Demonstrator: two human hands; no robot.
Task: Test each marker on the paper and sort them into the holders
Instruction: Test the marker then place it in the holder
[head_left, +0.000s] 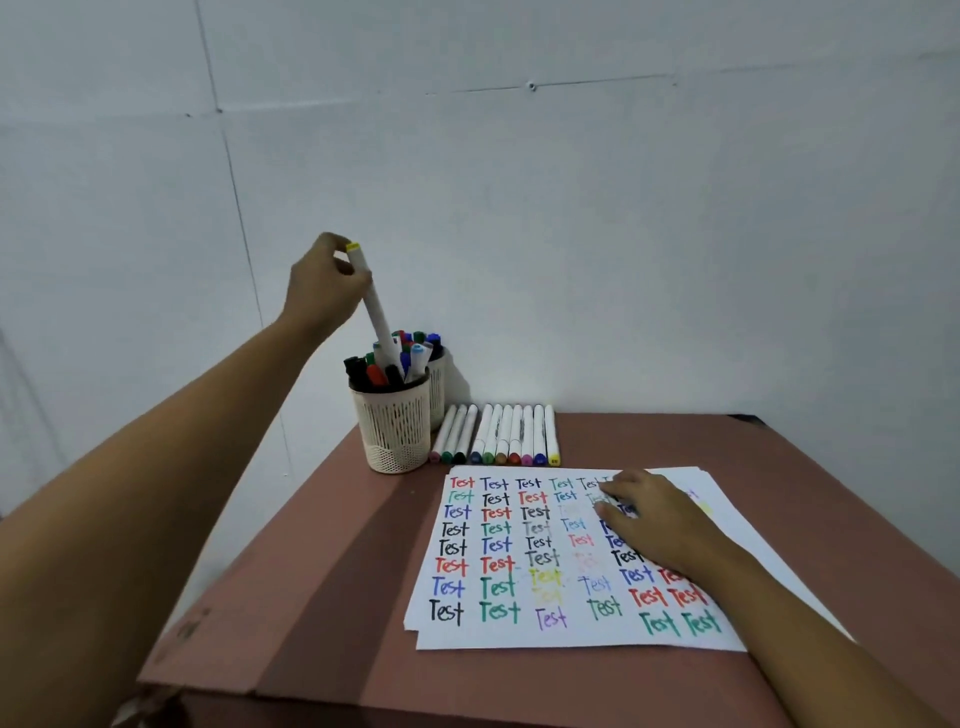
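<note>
Your left hand (322, 291) pinches the yellow marker (375, 312) over the crowded nearer holder (395, 431) — it may jam there, or tip the holder; your right hand (654, 514) lies flat on the paper (519, 636).

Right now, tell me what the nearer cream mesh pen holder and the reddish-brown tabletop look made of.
The nearer cream mesh pen holder looks like matte moulded plastic: evenly perforated walls, smooth rim. The reddish-brown tabletop is probably matte cardboard: straight crease, faint print near its left edge.
</note>
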